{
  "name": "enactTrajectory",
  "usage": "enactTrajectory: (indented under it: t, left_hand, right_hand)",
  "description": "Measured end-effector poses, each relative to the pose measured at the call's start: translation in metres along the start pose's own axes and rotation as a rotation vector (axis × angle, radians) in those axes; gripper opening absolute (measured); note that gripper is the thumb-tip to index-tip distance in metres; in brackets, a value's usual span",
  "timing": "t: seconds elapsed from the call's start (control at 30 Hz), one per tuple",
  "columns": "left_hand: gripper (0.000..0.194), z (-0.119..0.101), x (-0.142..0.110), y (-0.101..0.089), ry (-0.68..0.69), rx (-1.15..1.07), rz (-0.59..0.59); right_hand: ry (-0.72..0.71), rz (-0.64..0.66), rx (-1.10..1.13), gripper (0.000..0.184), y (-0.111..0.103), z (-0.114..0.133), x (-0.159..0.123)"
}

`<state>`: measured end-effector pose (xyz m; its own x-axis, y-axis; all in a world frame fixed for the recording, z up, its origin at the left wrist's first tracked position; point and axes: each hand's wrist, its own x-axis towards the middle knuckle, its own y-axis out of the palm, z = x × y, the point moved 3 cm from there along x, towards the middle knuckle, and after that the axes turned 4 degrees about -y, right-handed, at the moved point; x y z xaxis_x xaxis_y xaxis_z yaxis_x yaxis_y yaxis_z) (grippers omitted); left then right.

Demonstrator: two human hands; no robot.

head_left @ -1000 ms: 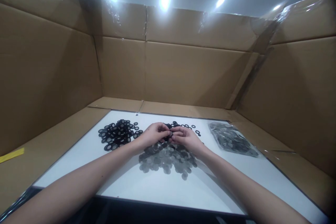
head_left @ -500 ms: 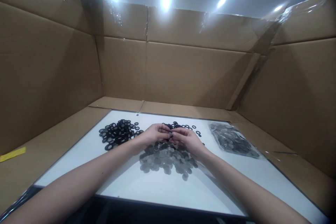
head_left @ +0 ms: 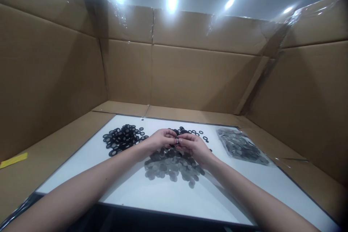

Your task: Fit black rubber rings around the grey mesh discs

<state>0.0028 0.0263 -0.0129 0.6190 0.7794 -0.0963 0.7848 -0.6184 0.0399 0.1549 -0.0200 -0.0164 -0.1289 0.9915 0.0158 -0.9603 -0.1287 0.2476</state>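
Note:
My left hand [head_left: 163, 138] and my right hand [head_left: 194, 145] meet fingertip to fingertip over the middle of the white board [head_left: 152, 195]. Both are closed in a pinch around one small round disc [head_left: 177, 140], mostly covered by the fingers. Just below my hands lies a loose pile of thin grey discs [head_left: 170, 170], pale and see-through in front, darker near the fingers. Behind my hands are several black rings [head_left: 193, 131] with open centres, partly hidden by the fingers. Left of my left hand sits a heap of black rings with grey centres [head_left: 123, 138].
A clear plastic bag [head_left: 240, 146] full of grey discs lies on the board's right side. Cardboard walls [head_left: 203, 76] stand at the back and both sides. A yellow strip [head_left: 13, 160] is on the cardboard at far left.
My fingertips have shifted slightly around the small disc, which now shows a lighter edge. Both arms and the piles stay almost where they were.

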Motion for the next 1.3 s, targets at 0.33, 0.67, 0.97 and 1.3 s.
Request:
enactTrajectory:
  t: [0.33,0.67,0.97,1.3]
  left_hand:
    - [0.039,0.001,0.003,-0.001,0.087,0.099,-0.005]
    - [0.042,-0.004,0.001,0.003,0.044,-0.1,-0.02]
    - [0.04,-0.004,0.003,0.004,0.095,-0.117,-0.003]
    - [0.042,-0.003,0.003,0.004,0.072,-0.13,-0.065]
  right_hand:
    - [-0.026,0.026,-0.053,0.031,0.003,0.0,-0.002]
    - [-0.166,-0.057,-0.161,0.033,-0.002,0.006,-0.001]
    - [-0.199,-0.078,-0.128,0.035,0.002,0.008,-0.003]
    - [-0.262,-0.09,-0.23,0.036,0.006,0.012,-0.006]
